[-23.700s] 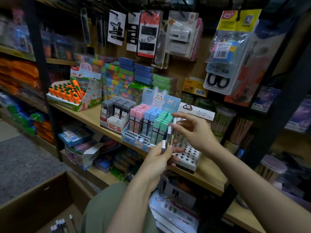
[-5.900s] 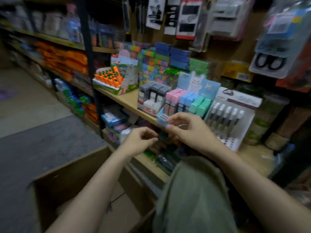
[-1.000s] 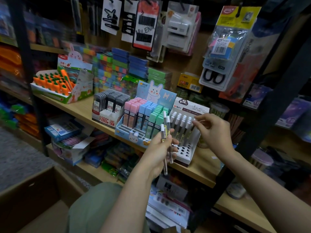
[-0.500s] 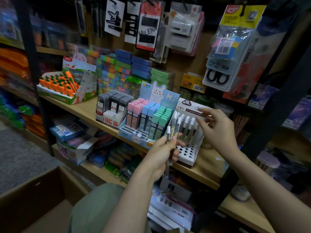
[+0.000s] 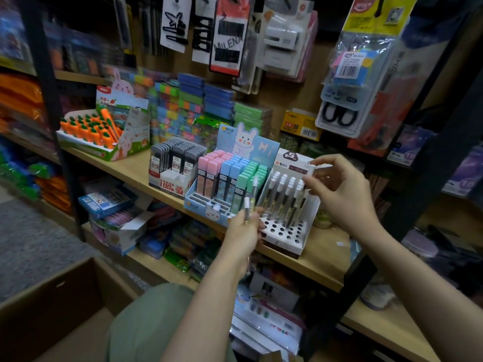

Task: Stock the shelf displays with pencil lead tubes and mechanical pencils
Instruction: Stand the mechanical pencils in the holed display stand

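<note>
My left hand [image 5: 244, 232] grips two mechanical pencils [image 5: 251, 197] upright, white caps up, in front of the shelf edge. Just right of it stands the white pencil stand [image 5: 285, 232], with several pencils in its back holes and open holes in front. My right hand [image 5: 339, 197] is over the stand's right side, thumb and forefinger pinching the top of a pencil [image 5: 302, 202] in the right column. Left of the stand, the blue bunny display [image 5: 209, 205] holds pink, blue and green lead tubes [image 5: 231, 176]. A box of black lead tubes [image 5: 177, 163] stands beside it.
All the displays sit on a wooden shelf [image 5: 130, 169]. A carrot-shaped item display [image 5: 99, 129] is at its left. Packs of scissors [image 5: 339, 117] and clips hang above. An open cardboard box [image 5: 52, 296] sits on the floor at lower left. My knee is below the hands.
My right hand has stayed at the stand's right side and risen slightly, fingers closing on a pencil top. The left hand still holds two pencils.
</note>
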Demonstrator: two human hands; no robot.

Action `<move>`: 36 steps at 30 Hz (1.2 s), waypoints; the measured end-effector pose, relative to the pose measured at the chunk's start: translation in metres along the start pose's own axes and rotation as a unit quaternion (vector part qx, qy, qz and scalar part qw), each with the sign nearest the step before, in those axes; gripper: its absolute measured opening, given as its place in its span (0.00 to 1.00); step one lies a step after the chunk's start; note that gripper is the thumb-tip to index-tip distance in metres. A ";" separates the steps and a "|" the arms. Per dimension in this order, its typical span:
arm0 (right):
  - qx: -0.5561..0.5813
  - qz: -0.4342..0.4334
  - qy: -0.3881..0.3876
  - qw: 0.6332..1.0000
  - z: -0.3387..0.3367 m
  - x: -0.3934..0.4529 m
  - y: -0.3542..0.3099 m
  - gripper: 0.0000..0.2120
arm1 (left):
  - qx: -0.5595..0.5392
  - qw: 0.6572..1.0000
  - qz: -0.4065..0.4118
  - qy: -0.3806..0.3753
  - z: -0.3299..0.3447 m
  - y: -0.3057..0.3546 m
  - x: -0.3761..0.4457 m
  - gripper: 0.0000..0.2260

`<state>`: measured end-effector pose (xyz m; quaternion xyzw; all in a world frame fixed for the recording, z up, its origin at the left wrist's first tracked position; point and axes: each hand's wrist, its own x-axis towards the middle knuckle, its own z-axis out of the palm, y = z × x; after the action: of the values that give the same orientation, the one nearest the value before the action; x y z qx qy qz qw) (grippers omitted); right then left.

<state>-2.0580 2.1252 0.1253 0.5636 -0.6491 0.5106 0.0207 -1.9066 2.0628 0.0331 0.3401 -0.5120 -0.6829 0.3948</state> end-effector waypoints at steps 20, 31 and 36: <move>-0.014 -0.042 0.009 0.999 0.000 -0.017 0.034 0.07 | -0.031 0.999 -0.011 -0.014 0.006 -0.005 0.007 0.10; -0.003 -0.042 0.042 0.998 0.003 -0.014 0.040 0.08 | 0.009 1.000 -0.013 0.001 0.007 -0.010 0.010 0.10; -0.020 -0.055 0.032 0.998 0.003 -0.020 0.044 0.07 | -0.029 0.999 -0.025 0.006 0.008 -0.010 0.011 0.10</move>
<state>-2.0821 2.1302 0.0834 0.5814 -0.6262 0.5132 0.0806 -1.9208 2.0580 0.0245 0.3450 -0.4809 -0.7050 0.3906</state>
